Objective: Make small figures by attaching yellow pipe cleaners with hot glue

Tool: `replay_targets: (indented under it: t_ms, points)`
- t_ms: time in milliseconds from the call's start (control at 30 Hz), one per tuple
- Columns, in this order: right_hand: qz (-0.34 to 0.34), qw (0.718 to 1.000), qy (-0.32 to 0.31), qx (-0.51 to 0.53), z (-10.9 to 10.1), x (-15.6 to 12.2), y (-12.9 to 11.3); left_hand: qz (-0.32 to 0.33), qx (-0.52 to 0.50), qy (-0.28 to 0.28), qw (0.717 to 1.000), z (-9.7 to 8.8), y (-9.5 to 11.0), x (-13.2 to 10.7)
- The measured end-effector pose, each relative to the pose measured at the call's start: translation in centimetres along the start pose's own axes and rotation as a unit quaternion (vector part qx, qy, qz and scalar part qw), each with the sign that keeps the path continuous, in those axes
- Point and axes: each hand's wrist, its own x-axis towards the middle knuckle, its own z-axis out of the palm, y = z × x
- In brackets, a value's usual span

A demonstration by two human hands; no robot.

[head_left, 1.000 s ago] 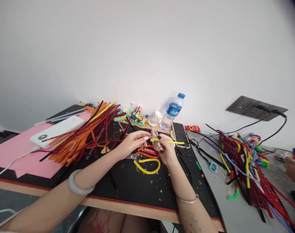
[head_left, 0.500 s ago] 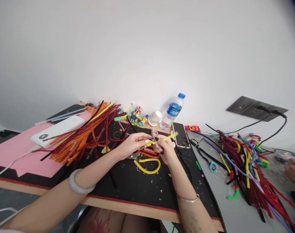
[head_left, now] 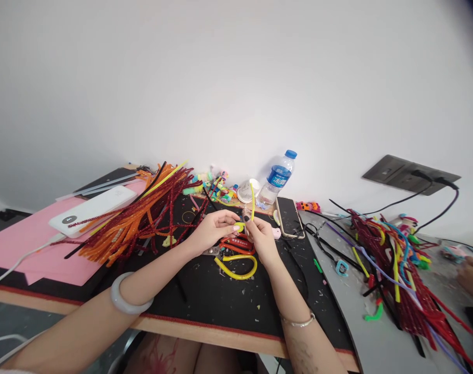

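Observation:
My left hand and my right hand meet above the black mat, both pinching one yellow pipe cleaner. Its free end stands almost straight up from my right fingers, and a small yellow coil sits at my left fingertips. A small clear object lies between the two hands; I cannot make out what it is. On the mat just below my hands lie a bent yellow pipe cleaner and an orange-red tool.
A heap of orange and red pipe cleaners lies at left by a white power bank on pink paper. Behind stand a water bottle, a paper cup and a phone. Another pile and another person's hand are at right.
The yellow pipe cleaner's free end has swung from pointing right to standing nearly upright. My right hand has turned and drawn closer to my left.

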Motion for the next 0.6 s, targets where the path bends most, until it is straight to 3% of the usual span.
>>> replay_targets:
  t_ms: [300, 600]
  points:
    - [-0.009, 0.999, -0.013, -0.032, 0.02, -0.12, -0.18, 0.030, 0.025, 0.013, 0.999, -0.14, -0.21, 0.14]
    - [-0.006, 1.000, -0.010, -0.022, 0.03, -0.15, -0.28, 0.021, 0.067, 0.006, 0.998, -0.32, -0.29, 0.16]
